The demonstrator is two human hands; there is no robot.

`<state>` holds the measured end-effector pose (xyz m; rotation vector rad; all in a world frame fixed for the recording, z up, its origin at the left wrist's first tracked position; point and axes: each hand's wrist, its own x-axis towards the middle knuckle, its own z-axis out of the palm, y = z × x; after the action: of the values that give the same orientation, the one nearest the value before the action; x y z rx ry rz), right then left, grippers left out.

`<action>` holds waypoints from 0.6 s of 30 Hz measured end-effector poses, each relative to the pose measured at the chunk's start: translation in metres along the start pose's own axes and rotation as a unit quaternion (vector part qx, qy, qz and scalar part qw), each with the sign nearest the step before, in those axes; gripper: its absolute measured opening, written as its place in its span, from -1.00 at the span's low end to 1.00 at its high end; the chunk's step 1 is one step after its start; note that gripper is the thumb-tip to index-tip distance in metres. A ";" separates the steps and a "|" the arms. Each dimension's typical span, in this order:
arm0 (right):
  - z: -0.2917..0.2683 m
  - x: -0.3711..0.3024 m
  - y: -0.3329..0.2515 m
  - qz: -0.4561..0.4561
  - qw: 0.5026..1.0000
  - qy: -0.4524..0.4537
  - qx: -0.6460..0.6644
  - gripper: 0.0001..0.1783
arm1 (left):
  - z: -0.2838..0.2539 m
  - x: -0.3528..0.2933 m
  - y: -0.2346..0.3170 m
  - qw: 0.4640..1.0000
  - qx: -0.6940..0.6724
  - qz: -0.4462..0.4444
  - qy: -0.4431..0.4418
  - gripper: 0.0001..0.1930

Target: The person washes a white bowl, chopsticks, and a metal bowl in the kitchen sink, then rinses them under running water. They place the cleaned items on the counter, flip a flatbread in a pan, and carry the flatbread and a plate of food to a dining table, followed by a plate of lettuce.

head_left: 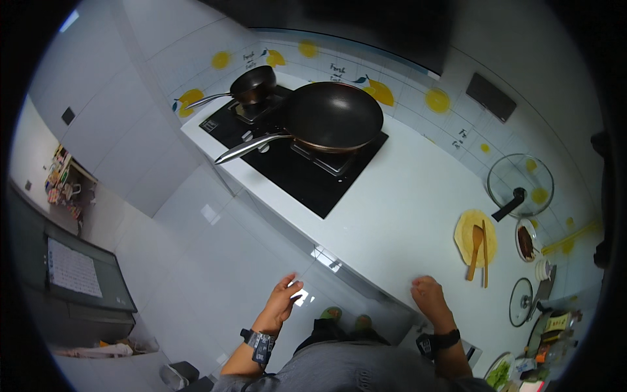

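Observation:
My left hand (281, 302) hangs over the floor in front of the counter, fingers loosely apart and nothing in them. Over the counter's front edge, my right hand (430, 298) is curled into a loose fist, with nothing seen in it. Nearest to it on the white counter (405, 209) lies a yellow round mat (464, 240) bearing a wooden spatula (475, 251) and a pair of chopsticks (484, 251). Farther off, a large dark wok (336, 114) sits on the right burner of the black hob (307, 186), its metal handle pointing left toward the front edge.
A small saucepan (253, 83) stands on the hob's far burner. At right are a large glass lid (520, 176) against the wall, a plate of dark food (526, 242), a smaller glass lid (520, 302) and a plate of greens (499, 374). A bin (179, 374) stands on the floor.

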<state>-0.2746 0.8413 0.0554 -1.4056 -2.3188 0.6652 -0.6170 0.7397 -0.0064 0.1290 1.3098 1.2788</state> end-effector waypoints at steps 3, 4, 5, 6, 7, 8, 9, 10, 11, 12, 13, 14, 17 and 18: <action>0.010 0.016 -0.004 -0.030 0.997 -0.048 0.061 -0.47 | -0.014 -0.007 -0.001 1.000 0.013 0.009 -0.014 -0.41; 0.013 0.021 -0.006 -0.027 0.996 -0.084 0.031 -0.42 | -0.015 -0.011 -0.005 0.999 0.033 0.038 0.003 -0.44; 0.014 0.024 -0.006 -0.059 0.994 -0.095 0.007 -0.37 | -0.017 -0.016 -0.008 0.995 0.075 0.063 0.021 -0.48; 0.017 0.029 -0.008 -0.068 0.992 -0.107 0.005 -0.43 | -0.020 -0.023 -0.010 0.991 0.104 0.073 0.028 -0.52; 0.016 0.031 -0.008 -0.078 0.990 -0.113 0.041 -0.50 | -0.021 -0.025 -0.011 0.992 0.110 0.045 0.041 -0.53; 0.018 0.033 -0.010 -0.069 0.991 -0.113 0.030 -0.54 | -0.023 -0.027 -0.010 0.996 0.084 0.034 0.027 -0.59; 0.017 0.035 -0.012 -0.066 0.991 -0.113 0.029 -0.59 | -0.024 -0.025 -0.008 0.998 0.057 -0.006 0.031 -0.59; 0.017 0.036 -0.015 -0.041 0.991 -0.127 0.002 -0.58 | -0.024 -0.025 -0.007 0.999 0.047 -0.006 0.022 -0.62; 0.016 0.036 -0.018 -0.017 0.989 -0.146 -0.020 -0.58 | -0.023 -0.021 -0.005 0.999 0.053 -0.005 -0.009 -0.63; 0.014 0.034 -0.019 -0.012 0.987 -0.160 -0.024 -0.58 | -0.022 -0.018 -0.002 0.998 0.060 -0.007 -0.019 -0.63; 0.013 0.031 -0.018 0.019 0.985 -0.168 -0.041 -0.59 | -0.020 -0.014 -0.001 0.997 0.070 -0.020 -0.004 -0.64; 0.010 0.027 -0.016 0.033 0.984 -0.168 -0.042 -0.60 | -0.016 -0.009 -0.001 0.998 0.067 -0.011 -0.010 -0.69; 0.001 0.009 -0.004 0.075 0.988 -0.131 -0.041 -0.67 | 0.003 0.003 0.003 0.995 0.075 0.008 -0.059 -0.72; -0.002 0.002 0.001 0.090 0.989 -0.110 -0.041 -0.70 | 0.011 0.008 0.005 0.994 0.076 -0.008 -0.074 -0.73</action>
<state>-0.2735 0.8436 0.0571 -1.6706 -2.4284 0.8237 -0.6132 0.7536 -0.0040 0.3147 1.2762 1.1323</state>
